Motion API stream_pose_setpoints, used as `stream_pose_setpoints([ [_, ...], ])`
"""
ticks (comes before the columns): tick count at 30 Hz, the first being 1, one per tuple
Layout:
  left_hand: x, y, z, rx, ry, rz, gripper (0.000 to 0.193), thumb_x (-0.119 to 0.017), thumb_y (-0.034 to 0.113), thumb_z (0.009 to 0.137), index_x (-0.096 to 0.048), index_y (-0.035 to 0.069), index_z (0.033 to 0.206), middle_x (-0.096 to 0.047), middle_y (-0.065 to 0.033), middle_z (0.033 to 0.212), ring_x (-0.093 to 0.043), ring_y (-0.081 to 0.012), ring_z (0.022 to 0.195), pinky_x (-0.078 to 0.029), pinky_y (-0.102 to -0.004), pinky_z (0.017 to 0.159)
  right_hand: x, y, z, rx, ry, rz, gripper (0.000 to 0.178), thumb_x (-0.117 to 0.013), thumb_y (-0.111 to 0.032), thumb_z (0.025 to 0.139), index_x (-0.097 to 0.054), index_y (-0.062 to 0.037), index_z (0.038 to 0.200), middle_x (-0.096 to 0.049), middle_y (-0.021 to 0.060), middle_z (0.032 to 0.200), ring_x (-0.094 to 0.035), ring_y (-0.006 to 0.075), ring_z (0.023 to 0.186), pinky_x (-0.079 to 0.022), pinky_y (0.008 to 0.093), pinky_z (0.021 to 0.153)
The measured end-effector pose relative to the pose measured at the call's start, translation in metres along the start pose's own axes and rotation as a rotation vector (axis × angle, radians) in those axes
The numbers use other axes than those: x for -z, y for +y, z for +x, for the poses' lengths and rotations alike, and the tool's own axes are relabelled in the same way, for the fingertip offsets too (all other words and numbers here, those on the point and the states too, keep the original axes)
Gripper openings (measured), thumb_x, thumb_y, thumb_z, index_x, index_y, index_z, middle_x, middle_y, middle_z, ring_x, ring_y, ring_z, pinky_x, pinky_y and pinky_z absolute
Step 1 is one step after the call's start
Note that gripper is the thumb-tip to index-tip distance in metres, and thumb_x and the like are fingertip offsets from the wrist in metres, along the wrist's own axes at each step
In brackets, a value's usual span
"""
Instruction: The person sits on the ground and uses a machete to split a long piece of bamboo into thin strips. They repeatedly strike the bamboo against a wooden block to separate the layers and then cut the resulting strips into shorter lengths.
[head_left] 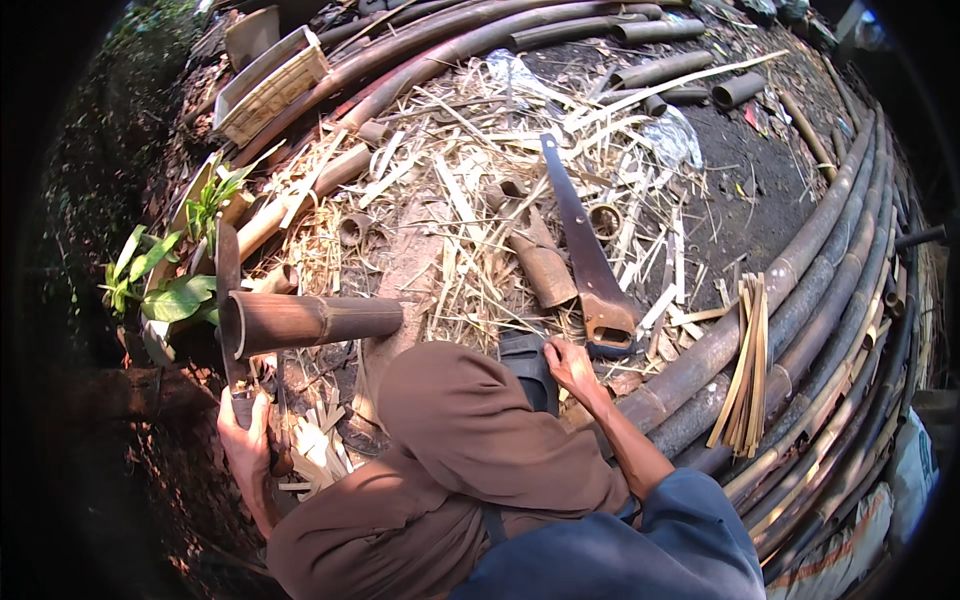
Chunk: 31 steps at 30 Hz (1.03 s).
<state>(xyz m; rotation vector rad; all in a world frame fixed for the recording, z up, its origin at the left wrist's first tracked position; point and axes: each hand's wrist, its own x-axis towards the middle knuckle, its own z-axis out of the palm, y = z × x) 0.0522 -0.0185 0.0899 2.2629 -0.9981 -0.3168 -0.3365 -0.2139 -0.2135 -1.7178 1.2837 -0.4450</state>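
A: Head view: what do the two hands have?

B: The left hand (245, 440) is clamped round the handle of a machete (228, 300), at lower left. Its blade stands up just behind the open end of one short bamboo tube (310, 321) that lies crosswise above the knee (455, 420). The right hand (570, 368) rests beside the knee, fingers curled; I cannot tell whether it grips anything. It sits just below the handle of one saw (585, 250).

A: How does the saw lie?

B: Flat on the ground, blade running up and slightly left, over the straw litter (450, 230).

A: Counts?

B: One machete, one saw, one tube in work. One bundle of thin splints (745, 365) lies on the long poles (830, 270) at right; the splints are too many and too close to count. A thick cut section (540, 262) lies left of the saw, and at least four short tubes (700, 85) lie near the top. More small offcuts are scattered in the litter.

A: Around that?

B: A crate (268, 85) at upper left, a leafy plant (165, 290) at left beside the tube's open end, and pale chips (315, 450) near the left hand. Curved poles ring the top and right sides.

A: Anything blocking?

B: The knee covers the ground between the hands, and the tube hides part of the blade.
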Motion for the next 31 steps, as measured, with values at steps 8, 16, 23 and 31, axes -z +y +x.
stream_pose_setpoints([
  [8,0.001,0.019,-0.023,0.151,0.087,-0.062,0.028,-0.069,0.010,0.085,-0.060,0.002,0.110,-0.064,-0.0062,0.077,-0.059,-0.0142,0.067,-0.048,-0.0311,0.062,0.019,-0.005,0.007,0.047,-0.143,-0.009,0.031,-0.052,-0.027,0.097,-0.066,0.0008,0.098,-0.064,0.0189,0.074,-0.063,0.0346,0.070,-0.047,0.0433,0.063],
  [16,-0.015,-0.010,-0.077,0.218,0.171,-0.057,0.047,-0.073,0.020,0.082,-0.053,0.003,0.120,-0.068,-0.0164,0.084,-0.069,-0.0312,0.075,-0.053,-0.0387,0.067,0.107,-0.011,0.106,0.046,-0.127,-0.127,0.032,-0.052,-0.028,0.098,-0.065,0.0010,0.096,-0.061,0.0116,0.066,-0.059,0.0248,0.062,-0.045,0.0380,0.058],
  [23,-0.042,0.001,-0.094,0.115,0.245,-0.158,0.040,-0.070,0.024,0.085,-0.053,0.005,0.116,-0.065,-0.0186,0.084,-0.065,-0.0401,0.079,-0.051,-0.0460,0.067,0.207,-0.088,0.191,0.329,-0.148,-0.514,0.030,-0.052,-0.025,0.100,-0.065,0.0017,0.098,-0.055,0.0034,0.065,-0.050,0.0123,0.060,-0.040,0.0294,0.056],
  [31,-0.029,-0.026,-0.109,0.237,0.126,-0.278,0.051,-0.070,0.024,0.085,-0.047,0.007,0.127,-0.065,-0.0241,0.099,-0.064,-0.0437,0.088,-0.053,-0.0471,0.074,0.105,-0.238,0.269,0.630,-0.260,-0.735,0.020,-0.057,-0.017,0.094,-0.066,0.0000,0.098,-0.068,0.0239,0.088,-0.068,0.0372,0.081,-0.051,0.0453,0.072],
])
